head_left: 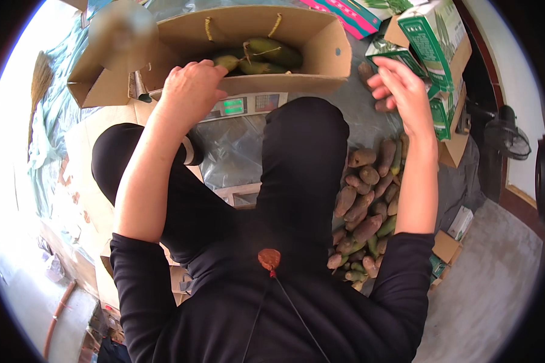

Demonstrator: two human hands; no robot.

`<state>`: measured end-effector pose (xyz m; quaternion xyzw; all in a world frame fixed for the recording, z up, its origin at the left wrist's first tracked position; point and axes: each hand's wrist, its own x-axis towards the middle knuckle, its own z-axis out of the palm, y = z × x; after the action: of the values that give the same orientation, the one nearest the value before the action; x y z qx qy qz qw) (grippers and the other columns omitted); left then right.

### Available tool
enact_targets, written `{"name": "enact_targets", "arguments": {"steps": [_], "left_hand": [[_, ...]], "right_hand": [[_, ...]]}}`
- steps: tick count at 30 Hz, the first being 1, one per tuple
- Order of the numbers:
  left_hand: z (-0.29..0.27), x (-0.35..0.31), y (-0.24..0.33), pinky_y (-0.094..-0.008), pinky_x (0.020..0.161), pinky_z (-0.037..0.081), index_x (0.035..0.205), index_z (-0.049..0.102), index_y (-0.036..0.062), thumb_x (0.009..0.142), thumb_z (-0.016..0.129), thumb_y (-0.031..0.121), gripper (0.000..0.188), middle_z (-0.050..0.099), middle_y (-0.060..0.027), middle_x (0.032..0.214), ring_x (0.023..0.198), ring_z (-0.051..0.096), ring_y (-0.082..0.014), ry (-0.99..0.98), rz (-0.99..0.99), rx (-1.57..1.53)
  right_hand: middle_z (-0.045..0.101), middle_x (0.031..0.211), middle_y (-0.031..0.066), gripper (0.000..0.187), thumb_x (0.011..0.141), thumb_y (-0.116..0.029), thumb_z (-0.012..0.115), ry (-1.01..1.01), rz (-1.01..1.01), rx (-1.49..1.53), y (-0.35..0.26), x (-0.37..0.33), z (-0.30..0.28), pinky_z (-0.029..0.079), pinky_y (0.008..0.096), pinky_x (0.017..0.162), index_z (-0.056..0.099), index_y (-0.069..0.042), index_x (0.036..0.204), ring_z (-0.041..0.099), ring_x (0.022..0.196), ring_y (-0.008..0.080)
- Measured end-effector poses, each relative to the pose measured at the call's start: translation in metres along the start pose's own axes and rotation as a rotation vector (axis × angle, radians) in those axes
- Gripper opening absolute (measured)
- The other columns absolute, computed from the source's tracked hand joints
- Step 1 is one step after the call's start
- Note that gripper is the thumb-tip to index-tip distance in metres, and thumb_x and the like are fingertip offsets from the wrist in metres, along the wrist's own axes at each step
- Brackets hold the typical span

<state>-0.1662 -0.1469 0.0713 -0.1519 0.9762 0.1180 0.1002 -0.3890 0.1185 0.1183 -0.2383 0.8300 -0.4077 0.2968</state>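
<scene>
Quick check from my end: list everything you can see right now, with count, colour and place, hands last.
cardboard box: one, brown, open, top centre, on the scale
green pods: several, inside the box
scale: one, grey with green display, under the box
purple-brown and green pods: a pile, right of the knees
printed cartons: several, green and white, upper right
fan: one, black, far right
broom: one, straw, far left
left hand: on the box's front edge
right hand: open, beside the cartons, holding nothing clear
</scene>
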Motion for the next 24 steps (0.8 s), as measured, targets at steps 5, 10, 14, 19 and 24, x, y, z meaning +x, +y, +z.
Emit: {"name": "enact_targets", "arguments": {"steps": [5, 10, 14, 19, 24], "left_hand": [[0.004, 0.002, 0.005, -0.0416, 0.081, 0.049, 0.114, 0.059, 0.0108, 0.077, 0.067, 0.022, 0.040, 0.060, -0.0097, 0.106, 0.097, 0.060, -0.0298, 0.015, 0.004, 0.032], [0.008, -0.002, -0.001, -0.0411, 0.085, 0.046, 0.116, 0.058, 0.0084, 0.077, 0.065, 0.014, 0.040, 0.060, -0.0139, 0.108, 0.100, 0.057, -0.0346, 0.080, 0.087, -0.084], [0.007, -0.003, -0.004, -0.0404, 0.086, 0.045, 0.117, 0.058, 0.0078, 0.079, 0.061, 0.012, 0.039, 0.059, -0.0149, 0.111, 0.102, 0.056, -0.0360, 0.059, 0.057, -0.079], [0.033, 0.018, -0.007, -0.0377, 0.092, 0.044, 0.121, 0.057, 0.0074, 0.082, 0.061, 0.011, 0.039, 0.060, -0.0143, 0.117, 0.110, 0.056, -0.0297, 0.047, 0.081, -0.200], [0.018, 0.003, -0.008, -0.0359, 0.095, 0.042, 0.124, 0.055, 0.0074, 0.084, 0.060, 0.012, 0.041, 0.058, -0.0146, 0.121, 0.116, 0.054, -0.0258, 0.026, -0.012, -0.183]], "right_hand": [[0.066, 0.086, 0.0022, 0.031, 0.090, -0.026, 0.057, 0.299, 0.272, 0.092, 0.104, -0.085, -0.046, 0.038, 0.0193, 0.053, 0.059, -0.008, 0.116, 0.058, 0.069, 0.0066], [0.064, 0.075, 0.0044, 0.023, 0.086, -0.014, 0.060, 0.442, 0.512, 0.011, 0.236, -0.198, -0.055, 0.045, 0.0259, 0.052, 0.062, 0.001, 0.103, 0.057, 0.058, 0.0108], [0.062, 0.070, 0.0053, 0.021, 0.085, -0.014, 0.060, 0.456, 0.821, 0.052, 0.323, -0.299, -0.047, 0.045, 0.0278, 0.049, 0.062, 0.002, 0.099, 0.057, 0.055, 0.0125], [0.060, 0.068, 0.0023, 0.011, 0.085, -0.020, 0.058, 0.306, 1.096, -0.146, 0.442, -0.464, -0.028, 0.038, 0.0259, 0.043, 0.062, -0.010, 0.088, 0.054, 0.049, 0.0132], [0.062, 0.073, 0.0039, 0.011, 0.083, -0.020, 0.060, 0.363, 1.375, 0.047, 0.416, -0.466, 0.027, 0.044, 0.0332, 0.048, 0.061, -0.009, 0.086, 0.059, 0.057, 0.0137]]}}
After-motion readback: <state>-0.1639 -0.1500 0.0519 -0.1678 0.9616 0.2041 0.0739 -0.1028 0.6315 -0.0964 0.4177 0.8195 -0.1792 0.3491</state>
